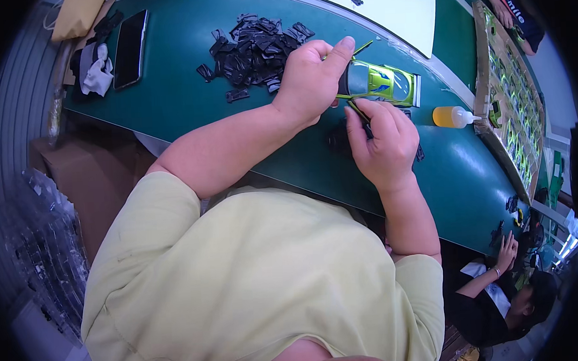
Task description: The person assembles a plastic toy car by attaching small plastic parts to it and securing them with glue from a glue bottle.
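Note:
A lime-green toy car (388, 82) with a white rear wing is held above the green table between my hands. My left hand (310, 79) is closed on its dark front end, thumb raised along the far side. On that far side a thin green door sticks outward. My right hand (387, 134) is closed at the near side, its fingertips pinching the thin dark-and-green open door (359, 110). Left of the car, close to my left hand, lies a heap of small black plastic parts (251, 53). More black parts (339, 139) lie partly hidden beside my right hand.
A small bottle of yellow liquid (451, 116) lies right of the car. Beyond it, a cardboard tray (492, 117) holds several green cars. A phone (130, 49) rests at the left. A white sheet (385, 8) covers the far table. Two people work at the right.

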`<control>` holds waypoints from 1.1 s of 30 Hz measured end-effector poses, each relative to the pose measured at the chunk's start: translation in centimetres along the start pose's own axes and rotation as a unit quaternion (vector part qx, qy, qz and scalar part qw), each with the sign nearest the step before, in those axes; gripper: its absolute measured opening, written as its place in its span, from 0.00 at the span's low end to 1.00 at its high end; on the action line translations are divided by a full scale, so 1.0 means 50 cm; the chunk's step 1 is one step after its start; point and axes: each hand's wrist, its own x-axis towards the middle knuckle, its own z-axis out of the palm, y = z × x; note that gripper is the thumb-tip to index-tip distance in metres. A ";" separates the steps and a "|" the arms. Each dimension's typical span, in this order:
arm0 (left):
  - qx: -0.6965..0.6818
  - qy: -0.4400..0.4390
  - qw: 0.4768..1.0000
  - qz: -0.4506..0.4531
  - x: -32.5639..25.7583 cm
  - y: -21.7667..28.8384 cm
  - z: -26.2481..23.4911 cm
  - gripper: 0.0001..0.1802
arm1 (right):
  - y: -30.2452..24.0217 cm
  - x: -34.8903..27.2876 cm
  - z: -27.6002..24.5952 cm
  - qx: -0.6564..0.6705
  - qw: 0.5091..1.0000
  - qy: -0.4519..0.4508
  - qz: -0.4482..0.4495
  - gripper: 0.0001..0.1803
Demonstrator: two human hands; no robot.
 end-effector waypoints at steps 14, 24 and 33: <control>-0.036 -0.005 0.999 -0.008 0.003 -0.001 -0.001 0.19 | 0.001 0.004 -0.007 -0.006 1.000 -0.004 0.012 0.06; -0.042 -0.016 0.999 -0.006 0.012 0.011 -0.011 0.21 | 0.001 0.017 -0.017 -0.017 0.998 -0.054 -0.002 0.07; -0.075 -0.014 0.996 -0.051 0.007 0.032 -0.012 0.20 | 0.008 0.013 -0.015 0.024 1.000 0.000 0.011 0.08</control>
